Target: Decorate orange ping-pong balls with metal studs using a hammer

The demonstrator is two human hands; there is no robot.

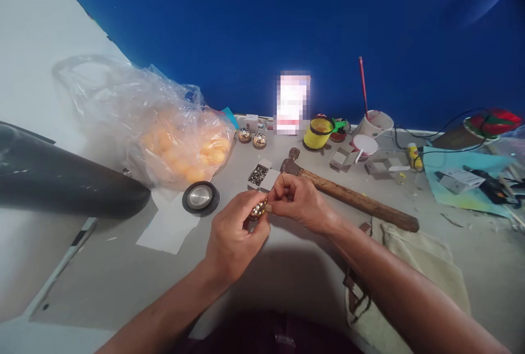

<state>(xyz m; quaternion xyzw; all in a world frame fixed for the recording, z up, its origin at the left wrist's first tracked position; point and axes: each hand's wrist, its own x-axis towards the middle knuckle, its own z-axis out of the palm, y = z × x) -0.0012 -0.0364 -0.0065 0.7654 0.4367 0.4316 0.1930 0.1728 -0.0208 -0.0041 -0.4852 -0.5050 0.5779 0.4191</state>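
Note:
A small ball covered in shiny, gold-coloured domed studs (258, 210) sits between the thumb and fingers of my left hand (232, 239). My right hand (301, 201) is closed in a pinch against the ball's right side. Whatever lies between those fingertips is too small to make out. Just beyond my hands stands an open white box (258, 175) full of small dark metal pieces. Two similar shiny balls, one on the left (245, 134) and one on the right (259, 140), rest farther back.
A wooden-handled hammer (361, 198) lies beyond my right forearm. To the left are a black-rimmed round dish (200, 197), white paper (164, 236) and a plastic bag of orange balls (176, 140). A yellow cup (318, 134) and white cup (375, 123) stand behind; cloth (426, 255) lies right.

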